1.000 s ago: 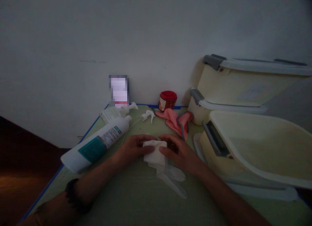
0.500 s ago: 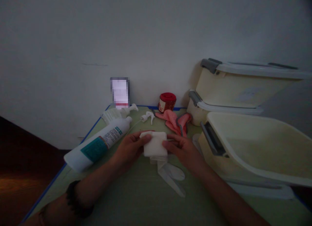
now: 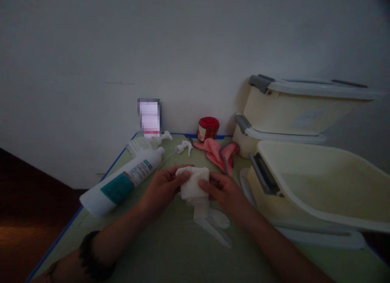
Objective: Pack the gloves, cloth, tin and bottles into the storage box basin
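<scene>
Between my two hands is a small folded bundle of white fabric (image 3: 195, 184), roughly square. Below it two thin, slightly see-through ends (image 3: 213, 228) hang or lie toward the table; they look like stocking feet, but I cannot tell the kind for sure. My left hand (image 3: 166, 185) pinches the bundle's left side, thumb on the front and fingers behind. On the right edge my right hand (image 3: 224, 189) grips it the same way, its thumb pressed on the front face. The fingers behind the fabric are partly hidden.
A white bottle with a green label (image 3: 122, 183) lies left, beside a clear pump bottle (image 3: 140, 144). A spray head (image 3: 184, 148), pink cloth (image 3: 217, 151) and red roll (image 3: 208, 128) lie behind. A blurred screen (image 3: 150, 116) leans on the wall. Cream bins (image 3: 307, 185) stand right.
The right thumb has slid slightly left and down across the bundle's front. The bundle has shifted a little, and its hanging ends have swung slightly left. Both hands keep their hold.
</scene>
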Demonstrator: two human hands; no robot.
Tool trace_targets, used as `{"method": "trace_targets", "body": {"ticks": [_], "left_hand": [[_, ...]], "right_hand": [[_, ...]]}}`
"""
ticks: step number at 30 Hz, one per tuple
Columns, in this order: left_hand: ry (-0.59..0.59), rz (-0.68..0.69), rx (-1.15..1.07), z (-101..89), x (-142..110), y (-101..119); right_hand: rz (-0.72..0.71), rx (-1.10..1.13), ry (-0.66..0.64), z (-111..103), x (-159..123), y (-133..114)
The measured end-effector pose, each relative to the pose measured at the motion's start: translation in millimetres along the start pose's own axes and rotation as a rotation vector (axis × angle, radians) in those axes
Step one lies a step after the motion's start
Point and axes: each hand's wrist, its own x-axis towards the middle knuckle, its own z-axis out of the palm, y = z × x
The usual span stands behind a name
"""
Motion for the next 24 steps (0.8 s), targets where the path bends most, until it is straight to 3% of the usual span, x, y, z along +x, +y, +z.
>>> {"method": "trace_targets", "body": {"ticks": [5,13,19,24], "left_hand": [[0.054,0.072,0.200,0.9,-3.1,3.1],[0.093,0.117,0.272,-0.4,-1.2,1.3],[0.142,0.076,0.285,1.4,-0.9,2.4],[0.121,0.031,0.294,0.1,1.6,0.4]], "right_hand": [[-0.026,0.021,0.056,2.5,0.7,0.4],[-0.146,-0.121,0.124,2.8,-2.1,-2.0],[-0.111,-0.092,0.105,-0.4,-1.5,-2.2],[0.002,0.034,0.037,1.0,-2.0,-0.9]]}}
